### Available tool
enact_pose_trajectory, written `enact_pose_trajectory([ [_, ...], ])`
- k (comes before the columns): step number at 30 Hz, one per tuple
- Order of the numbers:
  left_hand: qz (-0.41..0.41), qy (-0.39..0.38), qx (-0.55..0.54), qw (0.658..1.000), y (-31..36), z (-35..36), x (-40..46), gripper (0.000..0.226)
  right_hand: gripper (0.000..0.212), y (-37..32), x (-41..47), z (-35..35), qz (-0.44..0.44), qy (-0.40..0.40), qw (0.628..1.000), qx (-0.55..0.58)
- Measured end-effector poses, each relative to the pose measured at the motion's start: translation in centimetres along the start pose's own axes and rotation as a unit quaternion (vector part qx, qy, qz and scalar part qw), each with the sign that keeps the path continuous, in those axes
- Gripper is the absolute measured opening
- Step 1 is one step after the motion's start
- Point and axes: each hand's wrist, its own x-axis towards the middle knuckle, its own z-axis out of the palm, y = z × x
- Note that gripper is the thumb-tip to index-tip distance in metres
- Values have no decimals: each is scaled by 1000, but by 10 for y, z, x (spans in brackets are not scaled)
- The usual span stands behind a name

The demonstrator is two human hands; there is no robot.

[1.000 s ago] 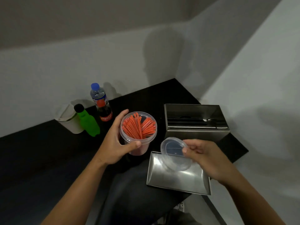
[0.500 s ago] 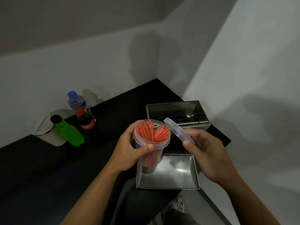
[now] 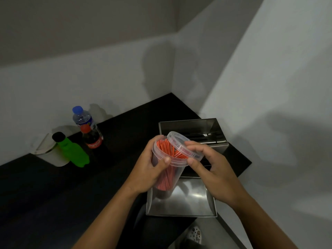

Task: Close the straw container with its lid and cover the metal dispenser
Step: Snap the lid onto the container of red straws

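Observation:
My left hand (image 3: 147, 173) grips a clear plastic straw container (image 3: 168, 172) filled with red straws, held up above the black counter. My right hand (image 3: 212, 169) holds the round clear lid (image 3: 183, 145) tilted over the container's mouth; its near edge touches the rim and its far edge stands raised. Behind them the open metal dispenser (image 3: 190, 128) stands on the counter. Its flat metal cover (image 3: 186, 202) lies below my hands at the counter's front edge.
On the black counter (image 3: 125, 133) to the left stand a water bottle with a blue cap (image 3: 81, 117), a cola bottle (image 3: 92, 139), a green bottle (image 3: 73, 151) and a white lidded cup (image 3: 48, 150). Grey walls close the corner behind and to the right.
My right hand has brought the lid from beside the container onto its mouth. The lid has gone from edge-on to tilted over the rim. The container has stayed in my left hand.

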Motion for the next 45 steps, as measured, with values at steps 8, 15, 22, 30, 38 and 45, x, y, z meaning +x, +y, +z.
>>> enact_pose_trajectory([
  [8,11,-28,9,1000,1,-5,8,94,47,-7,5,9,-28,-8,1000,5],
  [15,-20,-47,10,999,6,-5,10,94,58,-5,3,13,-48,0,999,-4],
  [22,-52,-71,2,996,14,2,11,79,51,0,2,14,-58,19,998,-5],
  [30,-78,-70,-32,994,16,2,11,65,41,4,3,4,-53,27,997,44],
  [38,-64,-73,-50,994,20,-3,13,62,41,3,2,2,-59,13,997,48],
  [45,-33,-41,-65,997,18,-6,14,61,39,0,2,5,-47,8,998,37],
])
